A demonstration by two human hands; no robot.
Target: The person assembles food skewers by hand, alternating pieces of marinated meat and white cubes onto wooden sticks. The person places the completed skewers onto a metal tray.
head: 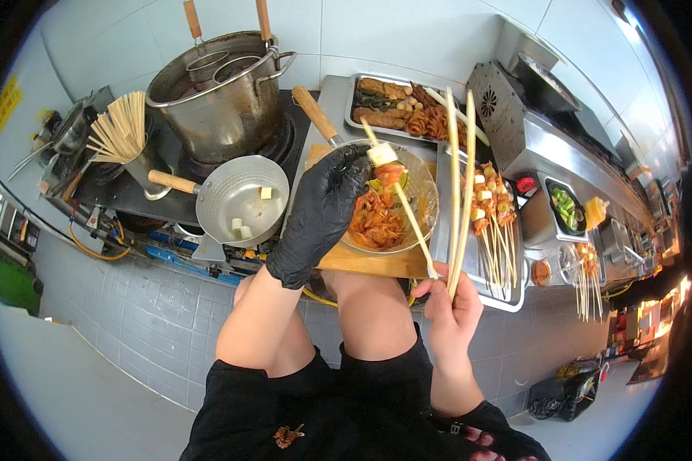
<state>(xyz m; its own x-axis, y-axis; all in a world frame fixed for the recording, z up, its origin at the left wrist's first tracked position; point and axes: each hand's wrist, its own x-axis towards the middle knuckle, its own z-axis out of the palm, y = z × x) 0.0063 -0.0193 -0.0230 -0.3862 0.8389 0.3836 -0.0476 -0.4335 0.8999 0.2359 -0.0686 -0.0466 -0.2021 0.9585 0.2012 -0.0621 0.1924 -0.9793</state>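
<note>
My left hand (326,201), in a black disposable glove, has its fingers at a pale scallion piece (382,154) near the top of a bamboo skewer (413,222). Reddish marinated meat (389,173) is threaded just below that piece. My bare right hand (452,305) grips the skewer's lower end and also holds several more bamboo skewers (462,190) upright. Beneath the gloved hand is a wooden-handled pan (432,190) with marinated meat (379,222) in it, standing on a wooden board (363,262). To the left, a dimpled metal saucepan (222,184) holds several scallion pieces (241,228).
A large stockpot (225,115) stands on the stove behind a metal cup (150,167) of bamboo sticks. Filled skewers lie on a tray (516,294) at right. Behind is a tray (354,112) of cooked foods; further right, a container (545,216) of green vegetables.
</note>
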